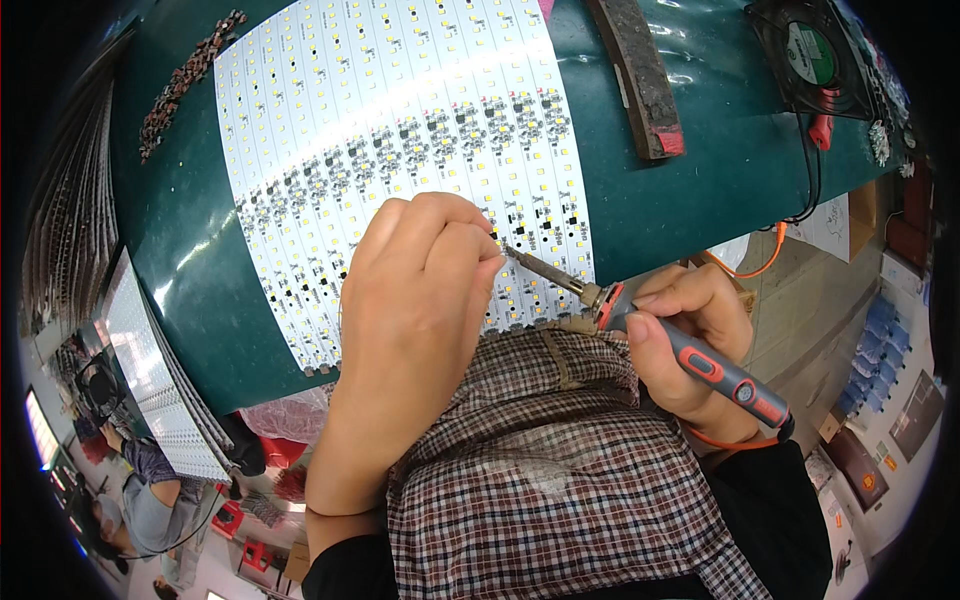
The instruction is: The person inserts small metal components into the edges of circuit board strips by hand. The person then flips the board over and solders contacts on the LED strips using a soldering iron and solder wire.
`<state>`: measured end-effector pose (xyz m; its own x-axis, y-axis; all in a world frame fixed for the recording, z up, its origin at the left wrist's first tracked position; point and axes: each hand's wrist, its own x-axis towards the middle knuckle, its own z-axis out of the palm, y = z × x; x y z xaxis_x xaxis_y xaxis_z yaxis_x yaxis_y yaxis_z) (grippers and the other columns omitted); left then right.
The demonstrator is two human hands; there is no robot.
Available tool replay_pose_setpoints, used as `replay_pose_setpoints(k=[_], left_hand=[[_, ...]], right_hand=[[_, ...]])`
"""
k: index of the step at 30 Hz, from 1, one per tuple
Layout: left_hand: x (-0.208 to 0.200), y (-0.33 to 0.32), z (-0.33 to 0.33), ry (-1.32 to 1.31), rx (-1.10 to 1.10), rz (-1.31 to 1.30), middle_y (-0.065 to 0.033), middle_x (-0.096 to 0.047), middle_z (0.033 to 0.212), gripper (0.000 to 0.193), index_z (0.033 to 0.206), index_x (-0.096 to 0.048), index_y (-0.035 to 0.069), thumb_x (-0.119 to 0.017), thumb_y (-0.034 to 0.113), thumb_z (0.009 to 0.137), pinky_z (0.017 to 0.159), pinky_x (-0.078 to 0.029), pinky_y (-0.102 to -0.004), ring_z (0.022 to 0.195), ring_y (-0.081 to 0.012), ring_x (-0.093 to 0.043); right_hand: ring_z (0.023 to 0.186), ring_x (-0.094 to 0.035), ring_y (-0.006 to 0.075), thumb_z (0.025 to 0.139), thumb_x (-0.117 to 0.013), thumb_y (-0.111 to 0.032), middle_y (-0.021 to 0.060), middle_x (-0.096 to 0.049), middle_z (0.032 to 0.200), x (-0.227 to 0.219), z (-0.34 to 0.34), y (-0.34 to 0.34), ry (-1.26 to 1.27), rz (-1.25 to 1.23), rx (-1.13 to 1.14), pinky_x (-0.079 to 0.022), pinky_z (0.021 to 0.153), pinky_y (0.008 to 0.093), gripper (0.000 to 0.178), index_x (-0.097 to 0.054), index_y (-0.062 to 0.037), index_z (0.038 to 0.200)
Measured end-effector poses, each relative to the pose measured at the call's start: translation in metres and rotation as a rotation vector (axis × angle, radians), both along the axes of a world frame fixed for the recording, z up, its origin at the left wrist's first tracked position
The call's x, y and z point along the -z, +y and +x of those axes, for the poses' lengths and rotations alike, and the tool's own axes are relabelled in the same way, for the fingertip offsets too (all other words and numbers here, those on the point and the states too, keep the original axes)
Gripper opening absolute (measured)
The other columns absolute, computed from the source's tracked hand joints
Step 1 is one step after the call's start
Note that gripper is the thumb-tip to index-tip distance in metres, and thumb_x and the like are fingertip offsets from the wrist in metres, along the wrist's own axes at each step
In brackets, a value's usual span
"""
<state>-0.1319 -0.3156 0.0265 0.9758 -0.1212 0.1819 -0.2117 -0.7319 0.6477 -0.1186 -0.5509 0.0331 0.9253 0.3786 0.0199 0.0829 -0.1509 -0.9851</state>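
A wide white panel of joined LED circuit board strips [330, 100] lies before me, dotted with yellowish LEDs and small black chips. My right hand [715, 320] grips the grey and red handle of a soldering iron [715, 372]. The iron slants to the upper left, and its dark tip is at the panel's lower right part, beside my left fingertips. My left hand [415, 275] is over the panel's lower middle with thumb and forefinger pinched together. Whatever is in that pinch is too small or hidden to make out.
Right of the panel, a dark metal bar [640, 80] lies on the green tabletop [690, 215]. A black fan [810, 60] stands at the far right corner. Small parts [185, 85] are piled at upper left, near stacked strips [75, 200]. An orange cord [755, 270] hangs by the table edge.
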Motion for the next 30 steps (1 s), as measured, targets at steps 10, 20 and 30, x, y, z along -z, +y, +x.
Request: replay_pose_setpoints(k=[10, 20, 30], left_hand=[[-0.004, 0.007, -0.008, 0.056, -0.118, -0.076, -0.0118, -0.062, 0.097, 0.021, 0.084, -0.058, 0.004, -0.071, -0.006, 0.07, 0.073, -0.049, -0.0395, 0.087, -0.0306, -0.061], [0.003, 0.006, -0.007, 0.059, -0.134, -0.098, -0.0116, -0.062, 0.096, 0.021, 0.085, -0.058, 0.004, -0.071, -0.007, 0.072, 0.072, -0.05, -0.0397, 0.086, -0.0304, -0.061], [0.004, 0.003, -0.004, 0.064, -0.111, -0.107, -0.0128, -0.057, 0.092, 0.022, 0.084, -0.056, 0.002, -0.069, -0.008, 0.071, 0.069, -0.048, -0.0406, 0.082, -0.031, -0.059]], right_hand=[[0.067, -0.059, 0.0076, 0.084, -0.076, 0.002, 0.0099, -0.068, 0.081, 0.002, -0.001, 0.003, -0.002, 0.048, 0.069, -0.045, 0.059, 0.0228, 0.023, -0.057, -0.0024, 0.096], [0.063, -0.058, 0.0058, 0.082, -0.078, 0.002, 0.0079, -0.069, 0.08, 0.006, 0.0, 0.011, 0.003, 0.015, -0.035, -0.044, 0.055, 0.0228, 0.027, -0.057, -0.0038, 0.099], [0.065, -0.061, 0.0064, 0.083, -0.078, 0.001, 0.0082, -0.069, 0.08, 0.007, -0.001, 0.011, -0.001, 0.013, -0.035, -0.046, 0.057, 0.023, 0.028, -0.056, -0.0041, 0.1]])
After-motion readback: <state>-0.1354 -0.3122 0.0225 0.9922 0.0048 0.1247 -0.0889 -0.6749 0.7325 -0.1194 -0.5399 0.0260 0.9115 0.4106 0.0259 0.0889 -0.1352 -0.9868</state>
